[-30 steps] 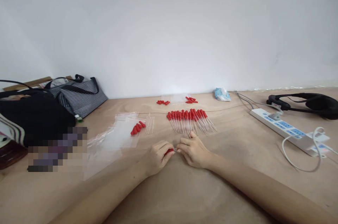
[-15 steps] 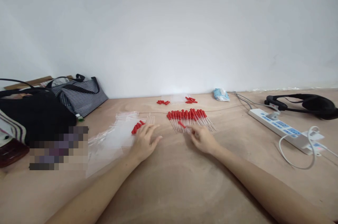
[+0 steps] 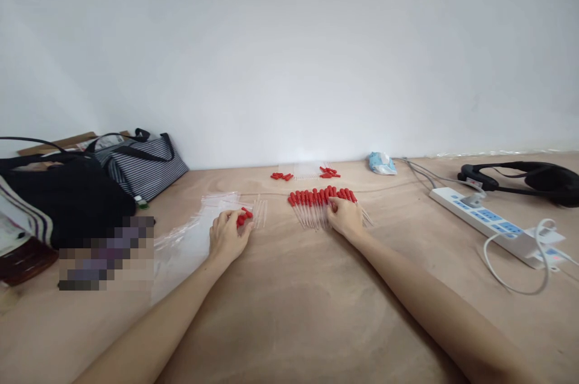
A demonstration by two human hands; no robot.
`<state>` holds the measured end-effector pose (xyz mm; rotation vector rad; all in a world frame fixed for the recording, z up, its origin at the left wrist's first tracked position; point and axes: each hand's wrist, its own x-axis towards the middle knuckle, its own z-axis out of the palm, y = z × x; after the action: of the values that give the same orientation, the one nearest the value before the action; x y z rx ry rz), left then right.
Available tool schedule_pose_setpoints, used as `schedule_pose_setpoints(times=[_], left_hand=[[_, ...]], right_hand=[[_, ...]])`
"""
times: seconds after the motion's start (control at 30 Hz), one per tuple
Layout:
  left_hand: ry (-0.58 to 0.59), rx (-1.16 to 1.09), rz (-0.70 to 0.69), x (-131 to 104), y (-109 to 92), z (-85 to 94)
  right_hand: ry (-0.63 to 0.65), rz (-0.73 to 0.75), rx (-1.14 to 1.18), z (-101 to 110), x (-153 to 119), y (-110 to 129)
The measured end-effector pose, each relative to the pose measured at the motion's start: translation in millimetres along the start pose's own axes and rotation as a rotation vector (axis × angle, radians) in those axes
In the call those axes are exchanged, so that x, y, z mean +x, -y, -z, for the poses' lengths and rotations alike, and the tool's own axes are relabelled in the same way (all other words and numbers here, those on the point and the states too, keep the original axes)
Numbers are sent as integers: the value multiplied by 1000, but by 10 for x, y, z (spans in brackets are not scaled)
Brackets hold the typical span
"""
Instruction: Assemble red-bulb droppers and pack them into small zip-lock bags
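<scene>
My left hand [image 3: 228, 236] curls over a small pile of red rubber bulbs [image 3: 246, 213] beside clear plastic bags [image 3: 199, 230]; its fingers are closed around at least one bulb. Just right of it lie several thin clear tubes [image 3: 260, 212] without bulbs. A fanned row of red-bulbed droppers [image 3: 310, 198] lies in the middle, tips toward me. Over the right part of that row is my right hand [image 3: 346, 216], fingers pinched at a dropper and hiding part of it.
Farther back lie more red bulbs [image 3: 281, 176] and a clear bag [image 3: 306, 170]. A blue tissue pack [image 3: 382, 163] is near the wall. To the right are a power strip [image 3: 493, 224] with cables and a black headset [image 3: 520, 179]; at left, a striped bag [image 3: 142, 170] and a black bag [image 3: 85, 203].
My right hand has brought a red-bulbed dropper from in front of the row into it. My left hand has drawn back left and its open fingers have closed around the bulbs.
</scene>
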<state>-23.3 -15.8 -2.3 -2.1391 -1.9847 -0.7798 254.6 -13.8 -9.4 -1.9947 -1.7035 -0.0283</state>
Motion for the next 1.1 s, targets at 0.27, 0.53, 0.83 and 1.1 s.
schedule_pose_setpoints(times=[0.27, 0.53, 0.83, 1.1], left_hand=[[1, -75, -13, 59, 86, -32], [53, -79, 59, 119, 148, -12], [89, -101, 131, 134, 182, -35], [114, -68, 151, 108, 160, 49]], right_hand=[[-73, 56, -48, 3, -55, 14], [-2, 215, -25, -108, -89, 539], [70, 56, -130, -237, 80, 835], [40, 69, -88, -256, 80, 825]])
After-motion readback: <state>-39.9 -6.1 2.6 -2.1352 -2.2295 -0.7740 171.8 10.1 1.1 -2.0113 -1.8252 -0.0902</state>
